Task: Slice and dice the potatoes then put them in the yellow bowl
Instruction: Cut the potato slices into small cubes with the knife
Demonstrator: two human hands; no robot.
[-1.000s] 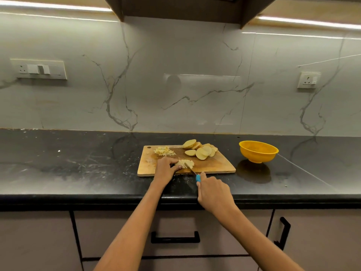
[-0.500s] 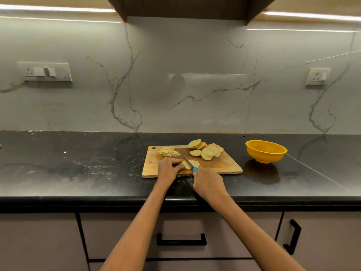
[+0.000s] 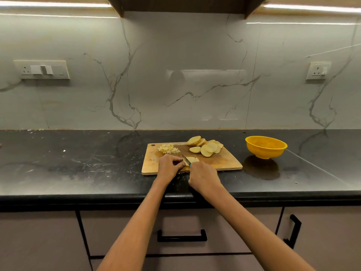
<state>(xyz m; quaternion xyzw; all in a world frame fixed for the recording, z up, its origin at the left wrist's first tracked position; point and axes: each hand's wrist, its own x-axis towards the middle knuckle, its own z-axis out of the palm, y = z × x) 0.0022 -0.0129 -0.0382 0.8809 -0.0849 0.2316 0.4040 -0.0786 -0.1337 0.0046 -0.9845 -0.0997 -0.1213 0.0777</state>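
A wooden cutting board (image 3: 224, 163) lies on the black counter. At its back right sits a pile of round potato slices (image 3: 205, 147); a heap of diced potato (image 3: 168, 148) is at its back left. Near the board's front edge my left hand (image 3: 169, 166) holds down a potato slice (image 3: 192, 159) with curled fingers. My right hand (image 3: 203, 178) grips a blue-handled knife (image 3: 186, 159) whose blade lies across that slice beside my left fingertips. The yellow bowl (image 3: 266, 147) stands to the right of the board with nothing visible in it.
The black counter (image 3: 78, 163) runs the full width, backed by a marble wall with a switch panel (image 3: 42, 69) on the left and a socket (image 3: 318, 70) on the right. Below the counter's front edge are drawers with black handles (image 3: 181, 236).
My right hand has moved forward and left with the knife, bringing the blade onto the slice beside my left fingers. The camera view has shifted slightly.
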